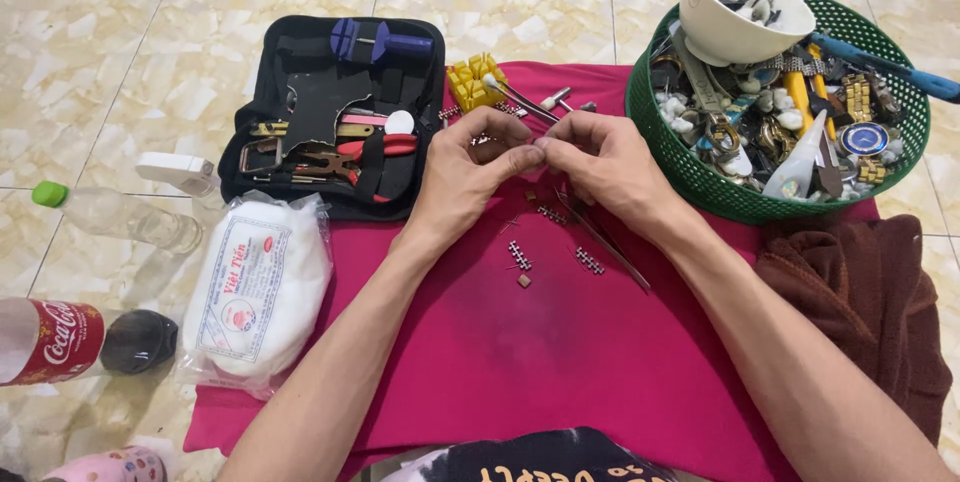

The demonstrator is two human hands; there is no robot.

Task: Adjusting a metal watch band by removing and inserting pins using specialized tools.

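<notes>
My left hand (pixel 468 177) and my right hand (pixel 600 164) meet fingertip to fingertip over a magenta cloth (pixel 560 342), pinching a tiny part that is too small to make out. Under my right hand lies a thin pair of tweezers (pixel 610 247), running down to the right. Loose metal watch-band links (pixel 519 256) and another short link piece (pixel 589 261) lie on the cloth just below my hands. A yellow plastic holder block (pixel 474 80) and a slim metal tool (pixel 520 99) sit just beyond my fingers.
An open black tool case (pixel 335 117) with pliers and small tools lies at the left. A green basket (pixel 700 177) of watch parts, holding a white bowl (pixel 740 12), is at right. A white bag (pixel 255 287), bottles (pixel 120 217) and a brown towel (pixel 865 292) surround the cloth.
</notes>
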